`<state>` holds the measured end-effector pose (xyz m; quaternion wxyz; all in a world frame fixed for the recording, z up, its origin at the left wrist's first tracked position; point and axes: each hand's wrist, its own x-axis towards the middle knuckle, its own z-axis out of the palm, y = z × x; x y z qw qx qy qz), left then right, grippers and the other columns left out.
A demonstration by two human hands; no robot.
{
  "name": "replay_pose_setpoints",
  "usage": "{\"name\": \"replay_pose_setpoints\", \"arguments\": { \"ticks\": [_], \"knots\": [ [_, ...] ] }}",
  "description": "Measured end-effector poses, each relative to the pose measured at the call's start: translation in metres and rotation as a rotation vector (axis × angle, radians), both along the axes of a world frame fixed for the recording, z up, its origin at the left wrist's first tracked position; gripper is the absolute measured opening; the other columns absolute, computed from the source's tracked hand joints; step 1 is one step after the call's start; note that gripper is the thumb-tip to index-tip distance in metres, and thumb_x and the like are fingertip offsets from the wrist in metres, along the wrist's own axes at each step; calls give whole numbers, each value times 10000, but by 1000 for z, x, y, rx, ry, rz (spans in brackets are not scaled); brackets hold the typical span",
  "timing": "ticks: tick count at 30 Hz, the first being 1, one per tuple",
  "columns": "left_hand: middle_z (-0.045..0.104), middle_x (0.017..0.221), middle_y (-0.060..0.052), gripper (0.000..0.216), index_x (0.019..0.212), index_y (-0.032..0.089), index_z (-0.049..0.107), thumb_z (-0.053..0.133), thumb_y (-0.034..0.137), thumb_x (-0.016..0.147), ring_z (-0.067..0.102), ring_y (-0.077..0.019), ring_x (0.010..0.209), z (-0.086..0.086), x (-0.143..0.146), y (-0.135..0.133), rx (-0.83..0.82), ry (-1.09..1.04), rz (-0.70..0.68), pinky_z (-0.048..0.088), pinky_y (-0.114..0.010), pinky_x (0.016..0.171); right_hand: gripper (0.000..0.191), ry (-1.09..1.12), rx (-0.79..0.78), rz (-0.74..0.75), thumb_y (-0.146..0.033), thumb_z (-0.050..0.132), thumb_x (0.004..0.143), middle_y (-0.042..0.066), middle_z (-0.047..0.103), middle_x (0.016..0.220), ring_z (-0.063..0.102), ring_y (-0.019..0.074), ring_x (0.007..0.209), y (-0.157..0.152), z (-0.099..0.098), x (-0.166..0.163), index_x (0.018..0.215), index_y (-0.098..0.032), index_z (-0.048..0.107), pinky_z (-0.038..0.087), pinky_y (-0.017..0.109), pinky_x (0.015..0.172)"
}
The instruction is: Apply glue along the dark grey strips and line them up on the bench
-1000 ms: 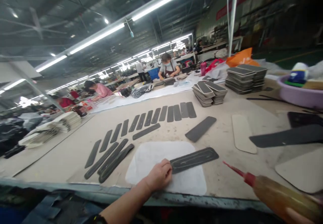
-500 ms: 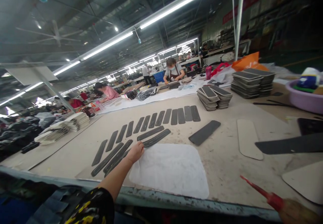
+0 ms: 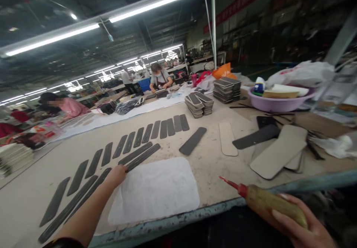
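Our left arm stretches forward across the bench (image 3: pixel 206 173), and our left hand (image 3: pixel 117 176) is turned down with its fingers drawn together. Its grip pinches the near end of a dark strip (image 3: pixel 143 157), which slants away to the right just beyond the white sheet (image 3: pixel 156 190), close beside another dark strip (image 3: pixel 135 153). Our right hand (image 3: pixel 302 220) sits low at the near edge, its grip wrapped around a brownish bottle (image 3: pixel 275 205) tilted so that the red nozzle (image 3: pixel 232 184) points forward and left, apart from the bench pieces. We cannot make out how full it is. Farther right, the purple basin (image 3: pixel 275 105) holds a blue-and-white container (image 3: pixel 260 86), a brown piece (image 3: pixel 279 94) and something white (image 3: pixel 290 89).
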<state>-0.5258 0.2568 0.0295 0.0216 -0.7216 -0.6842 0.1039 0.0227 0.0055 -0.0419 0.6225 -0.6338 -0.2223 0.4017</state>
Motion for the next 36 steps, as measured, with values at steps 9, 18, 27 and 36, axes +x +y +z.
{"name": "replay_pose_setpoints", "arguments": {
  "ticks": [9,18,27,36],
  "knots": [
    [652,1027,-107,305,981,140,673,442,325,903,619,-221,933,7,145,10,190,-248,-343,456,-322,853,616,208,90,-5,-366,828,533,37,633,1000,610,235,905,7,12,-3,1065,-267,534,527,241,725],
    [670,988,-112,212,901,149,696,578,309,828,609,-225,948,-31,282,32,57,-303,-566,441,-312,871,558,201,132,-5,-360,811,576,35,623,996,606,217,857,4,20,-5,1049,-252,535,524,269,702],
    [689,821,-88,248,741,154,692,501,243,871,623,-190,799,-21,279,47,55,-345,-463,438,-293,770,521,250,179,57,-338,793,629,44,619,984,599,206,839,8,20,-3,1063,-247,521,515,281,708],
    [629,638,-7,356,799,168,613,351,382,910,588,-132,597,11,246,-15,4,-720,-339,458,-235,593,545,256,158,-1,-354,814,596,24,609,999,591,190,863,4,22,-4,1051,-258,531,513,244,714]
  ]
}}
